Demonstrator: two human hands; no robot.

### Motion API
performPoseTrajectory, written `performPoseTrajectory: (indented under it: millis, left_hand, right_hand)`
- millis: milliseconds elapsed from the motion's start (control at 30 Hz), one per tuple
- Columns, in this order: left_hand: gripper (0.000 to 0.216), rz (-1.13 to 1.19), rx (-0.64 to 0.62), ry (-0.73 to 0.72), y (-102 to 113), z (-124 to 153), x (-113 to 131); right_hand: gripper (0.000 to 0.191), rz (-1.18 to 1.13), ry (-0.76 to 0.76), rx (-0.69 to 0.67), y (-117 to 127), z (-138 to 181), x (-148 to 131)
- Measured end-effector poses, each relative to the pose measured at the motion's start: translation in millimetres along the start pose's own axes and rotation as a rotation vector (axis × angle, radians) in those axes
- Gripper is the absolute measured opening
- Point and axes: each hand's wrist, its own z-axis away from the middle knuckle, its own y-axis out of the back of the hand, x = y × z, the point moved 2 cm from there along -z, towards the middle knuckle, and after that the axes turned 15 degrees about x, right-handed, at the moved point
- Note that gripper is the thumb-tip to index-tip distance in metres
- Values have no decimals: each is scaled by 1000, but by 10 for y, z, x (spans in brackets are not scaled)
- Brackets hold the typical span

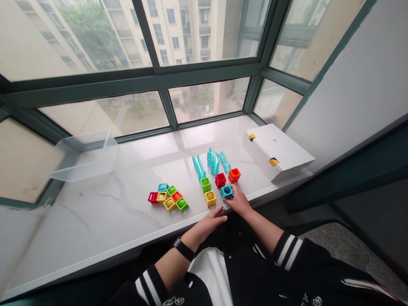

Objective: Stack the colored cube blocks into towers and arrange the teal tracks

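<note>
My right hand (pixel 240 201) grips a blue toy block (pixel 227 192) with a round hole in its top, near the front edge of the sill. Close by at the edge, my left hand (pixel 215 217) holds nothing, its fingers stretched out. A yellow block (pixel 210 198) and a green block (pixel 206 185) stand just left of the blue one. Behind it are a red block (pixel 220 180) and an orange block (pixel 234 175). Farther back lie a straight teal track piece (pixel 198 167), a curved teal track piece (pixel 213 161) and a short teal track piece (pixel 225 161).
To the left, several coloured blocks (pixel 170 197) form a cluster on the white marbled sill (pixel 132 219). A clear plastic bin (pixel 85 158) stands at the far left. The white box (pixel 278 149) is at the right, and window frames (pixel 133 86) bound the back.
</note>
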Motion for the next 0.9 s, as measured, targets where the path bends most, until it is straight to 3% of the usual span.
performPoseTrajectory:
  millis: [133,267,467,667,767,900]
  left_hand:
    - [68,-17,-23,48,452,455,227]
    - [66,95,166,-14,974,780,409]
    - [72,196,452,-130,1591,986,443]
    - [71,96,688,-319,1803,1006,428]
    - [65,-161,820,-438,1836,935,378]
    - [56,-502,909,-598,1850,804,304]
  right_hand:
    - [61,6,25,15,-17,9,21]
    - [63,-8,-17,16,-32,4,40]
    - [63,-11,-49,16,-24,6,36]
    - [61,-7,-17,24,-27,10,82]
    - [66,-17,-6,13,-42,7,129]
    - [86,-41,-6,0,-6,17,205]
